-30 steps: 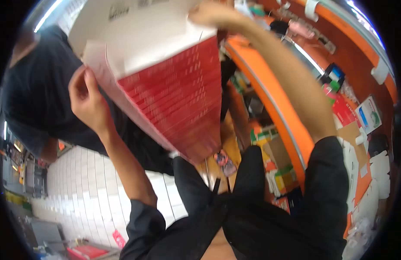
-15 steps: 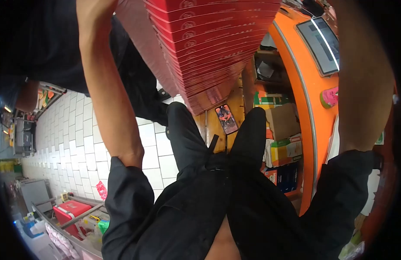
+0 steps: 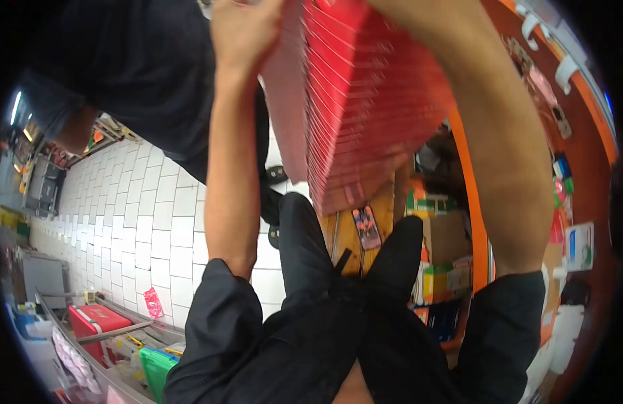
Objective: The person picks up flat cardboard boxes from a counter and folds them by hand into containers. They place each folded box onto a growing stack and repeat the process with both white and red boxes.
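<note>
A tall stack of thin red printed cartons (image 3: 365,87) rises from the wooden bench (image 3: 348,236) to the top edge of the view. My left hand (image 3: 247,30) is at the upper left side of the stack, its fingertips cut off by the frame or hidden. Over the stack's top right reaches my right hand (image 3: 399,8), mostly beyond the top edge, fingers not visible. What either hand grips cannot be made out. A phone with a lit screen (image 3: 367,227) lies on the bench between my knees, near the foot of the stack.
Close on the left stands another person in dark clothes (image 3: 143,81). Cartons (image 3: 446,236) fill shelves under the orange counter (image 3: 482,259). White floor tiles (image 3: 156,222) stretch left; a red box (image 3: 99,320) and green bin (image 3: 156,363) are at lower left.
The view has shifted. Both of my arms now stand further left in the frame, and the right hand has come into view over the stack. The tablet on the counter is no longer visible.
</note>
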Tool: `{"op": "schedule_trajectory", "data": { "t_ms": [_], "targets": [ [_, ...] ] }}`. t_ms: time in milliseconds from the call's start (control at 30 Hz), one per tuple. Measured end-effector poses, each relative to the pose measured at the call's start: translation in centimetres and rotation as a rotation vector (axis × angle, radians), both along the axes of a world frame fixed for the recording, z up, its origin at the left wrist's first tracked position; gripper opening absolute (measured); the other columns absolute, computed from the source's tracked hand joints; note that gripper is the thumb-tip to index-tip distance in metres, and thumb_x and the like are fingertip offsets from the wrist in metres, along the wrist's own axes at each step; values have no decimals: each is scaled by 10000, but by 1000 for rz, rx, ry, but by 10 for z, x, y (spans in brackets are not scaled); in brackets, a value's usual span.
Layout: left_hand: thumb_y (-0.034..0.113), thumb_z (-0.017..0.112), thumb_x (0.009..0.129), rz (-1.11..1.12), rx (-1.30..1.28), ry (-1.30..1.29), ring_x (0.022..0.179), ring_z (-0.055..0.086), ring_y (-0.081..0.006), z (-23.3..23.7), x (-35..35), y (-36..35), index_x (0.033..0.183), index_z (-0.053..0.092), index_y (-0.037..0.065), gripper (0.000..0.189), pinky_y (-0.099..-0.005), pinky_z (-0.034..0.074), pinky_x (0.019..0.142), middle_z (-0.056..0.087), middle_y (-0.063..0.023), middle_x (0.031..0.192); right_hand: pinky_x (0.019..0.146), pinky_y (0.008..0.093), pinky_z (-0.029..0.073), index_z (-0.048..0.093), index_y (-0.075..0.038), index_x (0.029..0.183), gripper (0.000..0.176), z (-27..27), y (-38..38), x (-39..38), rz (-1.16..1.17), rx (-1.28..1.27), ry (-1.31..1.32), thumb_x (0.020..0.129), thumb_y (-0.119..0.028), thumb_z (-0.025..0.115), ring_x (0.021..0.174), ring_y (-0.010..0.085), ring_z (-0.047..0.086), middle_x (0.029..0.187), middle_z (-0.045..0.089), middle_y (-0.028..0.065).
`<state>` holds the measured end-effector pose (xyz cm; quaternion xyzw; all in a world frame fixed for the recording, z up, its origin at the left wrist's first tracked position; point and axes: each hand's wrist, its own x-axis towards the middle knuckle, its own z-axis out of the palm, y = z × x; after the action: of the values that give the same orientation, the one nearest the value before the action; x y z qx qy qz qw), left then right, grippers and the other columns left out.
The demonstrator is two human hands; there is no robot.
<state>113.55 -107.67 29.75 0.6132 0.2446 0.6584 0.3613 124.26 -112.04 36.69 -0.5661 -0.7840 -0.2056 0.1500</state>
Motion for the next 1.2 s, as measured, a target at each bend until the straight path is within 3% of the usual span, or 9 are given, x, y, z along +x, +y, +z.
{"op": "schedule_trajectory", "data": {
  "t_ms": [333,433,533,700,833,967,1100,1133,1200],
  "targets": [
    [284,648,927,-190,60,30,947,610,-103,-21,-19,56,1102,655,-24,354,-253,458,842,685,-57,1038,660,365,525,707,35,961,223,69,-44,-16,-217,-362,29,872,-72,532,721,269,666,837,693,201],
    [293,639,933,-309,112,-79,850,590,-86,-20,-17,45,1068,647,-23,343,-242,458,784,679,-32,956,729,358,547,721,-16,1018,230,65,-72,3,-219,-170,267,897,-129,561,778,264,683,910,715,185],
    [317,652,929,-92,13,194,847,588,-90,-18,-23,48,1038,650,4,331,-242,458,785,672,-34,939,797,317,535,696,-46,1142,302,50,-85,66,-215,-40,502,927,-227,587,868,221,679,1016,720,146],
    [186,646,926,440,380,-70,967,604,-172,-11,-21,22,1119,637,7,263,-304,466,836,649,-92,1090,773,261,498,664,-6,1165,326,-5,-175,130,-198,289,783,954,-244,595,855,103,660,946,723,65],
    [233,505,970,139,933,384,1054,601,-257,12,-28,-10,1090,672,13,302,-360,414,981,685,-118,1089,792,251,495,655,1,1176,271,-84,-273,131,-496,515,1105,949,-140,612,893,132,661,1007,719,54],
    [321,464,993,92,968,778,927,595,-349,15,-21,3,909,668,-29,415,-445,389,1025,606,-175,849,847,293,502,633,-12,1213,331,-156,-364,124,-1049,500,984,905,-132,653,947,217,664,1057,706,112],
    [407,297,1047,-58,979,702,706,478,-347,1,-14,44,745,557,-51,607,-484,384,1012,462,-161,717,1012,395,432,593,-24,1274,480,-194,-440,113,-1612,362,636,830,-164,714,1194,323,555,1323,563,205],
    [420,285,1047,-65,997,665,710,476,-351,-2,-14,52,750,558,-54,623,-484,384,1009,464,-169,719,1127,477,300,541,-48,1346,640,-203,-453,112,-1708,259,783,790,-278,758,1371,353,378,1477,399,224],
    [430,281,1047,-50,1029,655,755,514,-352,2,-15,50,765,563,-49,623,-495,380,1008,493,-181,733,1120,439,320,517,-37,1366,719,-227,-466,113,-1817,140,838,755,-302,789,1366,363,388,1477,404,228]
  ]
}}
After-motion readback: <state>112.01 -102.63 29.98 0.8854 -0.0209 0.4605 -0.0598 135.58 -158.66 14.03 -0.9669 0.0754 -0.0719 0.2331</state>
